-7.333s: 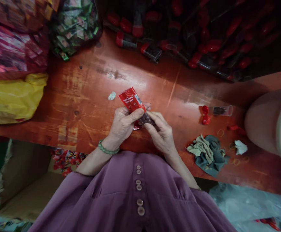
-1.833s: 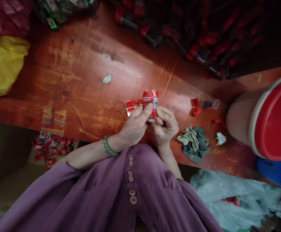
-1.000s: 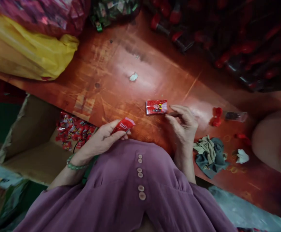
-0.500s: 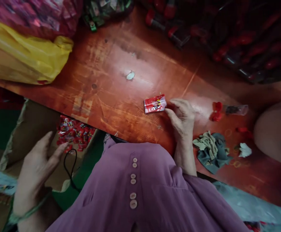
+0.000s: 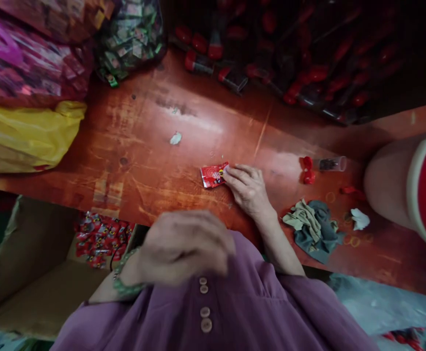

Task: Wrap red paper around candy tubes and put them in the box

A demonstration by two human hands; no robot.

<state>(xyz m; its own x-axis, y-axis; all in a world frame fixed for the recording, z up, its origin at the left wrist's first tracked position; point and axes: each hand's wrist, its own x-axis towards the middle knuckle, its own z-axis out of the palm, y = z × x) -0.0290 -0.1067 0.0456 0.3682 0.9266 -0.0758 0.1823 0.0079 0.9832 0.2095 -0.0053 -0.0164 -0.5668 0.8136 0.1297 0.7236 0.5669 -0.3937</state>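
Flat right hand (image 5: 248, 187) on packet (image 5: 213, 176)

packet (image 5: 213, 175) on table (image 5: 143, 161) | cloth (image 5: 311, 226) right of it | box (image 5: 44, 278) below table's left edge

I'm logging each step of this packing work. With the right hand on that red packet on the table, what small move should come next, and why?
Probably pinch and lift the red packet: the right hand only rests fingertips on its edge, it lies flat on the table, and the blurred left hand looks empty.
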